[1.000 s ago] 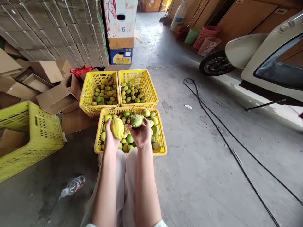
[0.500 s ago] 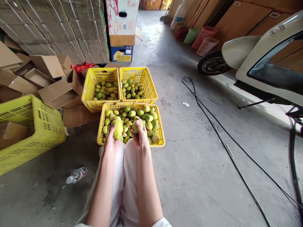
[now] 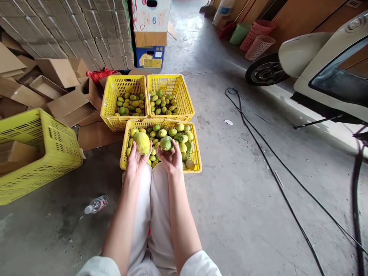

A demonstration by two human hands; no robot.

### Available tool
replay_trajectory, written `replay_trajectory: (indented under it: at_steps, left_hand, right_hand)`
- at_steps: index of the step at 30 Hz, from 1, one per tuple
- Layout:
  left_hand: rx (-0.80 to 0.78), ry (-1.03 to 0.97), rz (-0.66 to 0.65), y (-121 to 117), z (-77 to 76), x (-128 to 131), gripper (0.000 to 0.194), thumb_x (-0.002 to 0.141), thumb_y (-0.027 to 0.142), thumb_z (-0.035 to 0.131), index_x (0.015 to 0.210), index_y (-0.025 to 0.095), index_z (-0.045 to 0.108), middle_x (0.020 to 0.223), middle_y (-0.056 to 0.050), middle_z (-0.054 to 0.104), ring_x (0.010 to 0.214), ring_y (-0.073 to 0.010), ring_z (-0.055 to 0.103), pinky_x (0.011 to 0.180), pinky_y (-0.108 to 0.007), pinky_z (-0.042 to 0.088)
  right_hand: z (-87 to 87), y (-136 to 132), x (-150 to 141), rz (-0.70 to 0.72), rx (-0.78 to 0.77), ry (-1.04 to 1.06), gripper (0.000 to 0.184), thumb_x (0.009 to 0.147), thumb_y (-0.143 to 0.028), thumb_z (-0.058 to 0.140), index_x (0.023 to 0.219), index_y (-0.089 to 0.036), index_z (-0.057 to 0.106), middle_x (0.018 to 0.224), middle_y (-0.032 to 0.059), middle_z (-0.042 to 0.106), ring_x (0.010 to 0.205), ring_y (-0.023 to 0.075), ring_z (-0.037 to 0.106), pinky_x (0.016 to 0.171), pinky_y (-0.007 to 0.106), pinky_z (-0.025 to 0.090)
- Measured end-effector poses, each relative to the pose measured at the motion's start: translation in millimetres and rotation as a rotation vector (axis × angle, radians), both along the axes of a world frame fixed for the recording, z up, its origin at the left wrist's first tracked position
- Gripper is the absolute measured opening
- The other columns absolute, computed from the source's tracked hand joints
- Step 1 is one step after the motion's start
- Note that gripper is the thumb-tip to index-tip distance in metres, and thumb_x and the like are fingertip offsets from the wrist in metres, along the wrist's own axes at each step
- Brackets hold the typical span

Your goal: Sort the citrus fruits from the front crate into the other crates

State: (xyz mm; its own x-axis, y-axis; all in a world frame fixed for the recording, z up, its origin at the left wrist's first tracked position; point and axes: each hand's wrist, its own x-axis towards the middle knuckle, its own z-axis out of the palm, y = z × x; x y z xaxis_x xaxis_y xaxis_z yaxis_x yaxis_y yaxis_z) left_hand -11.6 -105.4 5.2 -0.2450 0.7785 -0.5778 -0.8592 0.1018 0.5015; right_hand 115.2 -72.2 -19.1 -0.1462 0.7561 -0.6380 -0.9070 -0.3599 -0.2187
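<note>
In my left hand (image 3: 137, 161) rests a large yellow-green lemon (image 3: 142, 143), with the fingers curled under and around it. My right hand (image 3: 171, 158) holds a smaller, greener lemon (image 3: 166, 143) between thumb and fingers. Both hands are side by side above the near yellow crate (image 3: 198, 163), which is filled with many green and yellow lemons (image 3: 184, 147). Behind it stand two more yellow crates, a left one (image 3: 107, 97) and a right one (image 3: 186, 96), each with a layer of lemons on its bottom.
At the left, a larger yellow-green crate (image 3: 61, 143) holds cardboard, near loose open boxes (image 3: 69, 105). A plastic bottle (image 3: 97, 204) lies on the floor. Black cables (image 3: 267, 168) cross the floor at right, below a white scooter (image 3: 324, 65). Stacked cartons (image 3: 151, 38) stand behind the crates.
The lemon in my right hand has been turned, and more of its dark green side shows. Both hands have opened upward a little. The whole view has shifted slightly.
</note>
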Motion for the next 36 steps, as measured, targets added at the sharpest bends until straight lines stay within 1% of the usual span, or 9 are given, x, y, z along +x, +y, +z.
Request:
replay_trajectory:
  at_steps: [4,7,10,15,20,26,30,33,36]
  left_hand:
    - [-0.100,-0.058,-0.068,6.4,3.4,1.5,0.028,0.113,0.042,0.064,0.134,0.032,0.080,0.131,-0.009,0.087,0.128,-0.0288,0.085,0.083,-0.033,0.076]
    - [-0.072,-0.093,-0.123,6.2,6.4,1.6,0.040,0.115,0.056,0.055,0.128,0.025,0.079,0.118,-0.014,0.087,0.124,-0.0332,0.086,0.081,-0.038,0.076]
    - [-0.038,-0.077,-0.092,3.8,8.2,2.4,0.052,0.116,0.061,0.042,0.125,0.023,0.076,0.110,-0.015,0.087,0.127,-0.0376,0.085,0.085,-0.045,0.076]
    - [-0.014,-0.094,-0.046,1.8,2.5,0.2,0.038,0.114,0.038,0.045,0.126,0.023,0.077,0.128,-0.014,0.087,0.132,-0.0337,0.082,0.093,-0.044,0.075]
    - [0.072,-0.050,0.026,1.1,-4.8,-4.7,0.032,0.116,0.040,0.056,0.138,0.028,0.075,0.146,-0.010,0.082,0.140,-0.0277,0.078,0.095,-0.037,0.075]
    - [0.037,-0.052,0.046,2.8,0.8,3.0,0.017,0.112,0.030,0.066,0.124,0.027,0.078,0.148,-0.006,0.082,0.156,-0.0266,0.070,0.106,-0.034,0.072]
    - [0.052,-0.084,-0.098,4.3,5.7,6.9,0.033,0.116,0.045,0.059,0.126,0.021,0.079,0.129,-0.014,0.088,0.148,-0.0333,0.075,0.113,-0.045,0.071]
    - [0.029,-0.097,-0.066,4.0,9.3,7.5,0.040,0.119,0.044,0.046,0.138,0.025,0.076,0.126,-0.012,0.089,0.152,-0.0317,0.074,0.121,-0.050,0.067]
    - [0.010,-0.130,-0.057,3.1,14.0,7.6,0.044,0.118,0.034,0.042,0.151,0.029,0.071,0.139,-0.011,0.088,0.159,-0.0298,0.069,0.127,-0.050,0.064]
  right_hand:
    - [-0.3,3.1,-3.0,0.073,-0.013,0.064,0.010,0.108,-0.031,0.066,0.105,-0.024,0.072,0.099,0.0051,0.079,0.092,0.0183,0.078,0.072,0.025,0.071]
    - [-2.9,2.7,-4.1,0.099,0.044,0.007,0.026,0.109,-0.048,0.064,0.107,-0.024,0.072,0.099,0.0063,0.077,0.090,0.0196,0.076,0.068,0.025,0.068]
    - [-3.6,-0.5,-2.4,0.093,0.124,-0.055,0.036,0.109,-0.057,0.055,0.112,-0.026,0.073,0.103,0.0072,0.079,0.100,0.0250,0.078,0.082,0.039,0.073]
    - [4.1,-3.7,2.4,0.024,0.168,-0.020,0.027,0.108,-0.035,0.056,0.126,-0.028,0.075,0.119,0.0084,0.084,0.119,0.0281,0.080,0.107,0.062,0.071]
    - [7.8,-1.8,7.4,-0.119,0.090,0.049,0.014,0.111,-0.033,0.064,0.114,-0.026,0.075,0.100,0.0034,0.080,0.093,0.0174,0.079,0.085,0.033,0.077]
    - [3.5,0.0,2.8,0.054,0.111,-0.046,0.006,0.108,-0.025,0.069,0.104,-0.025,0.074,0.094,-0.0001,0.078,0.073,0.0112,0.071,0.052,0.012,0.058]
    - [6.6,-0.2,-4.6,0.000,0.103,-0.115,0.033,0.115,-0.046,0.054,0.114,-0.023,0.077,0.095,0.0048,0.083,0.086,0.0200,0.081,0.069,0.028,0.073]
    - [12.0,-0.1,-5.9,-0.038,0.075,-0.089,0.040,0.113,-0.034,0.042,0.131,-0.023,0.076,0.105,0.0078,0.087,0.116,0.0279,0.086,0.096,0.048,0.078]
    - [15.6,-0.5,-3.7,-0.013,0.088,-0.028,0.042,0.113,-0.030,0.043,0.141,-0.022,0.073,0.116,0.0105,0.089,0.134,0.0279,0.082,0.110,0.051,0.074]
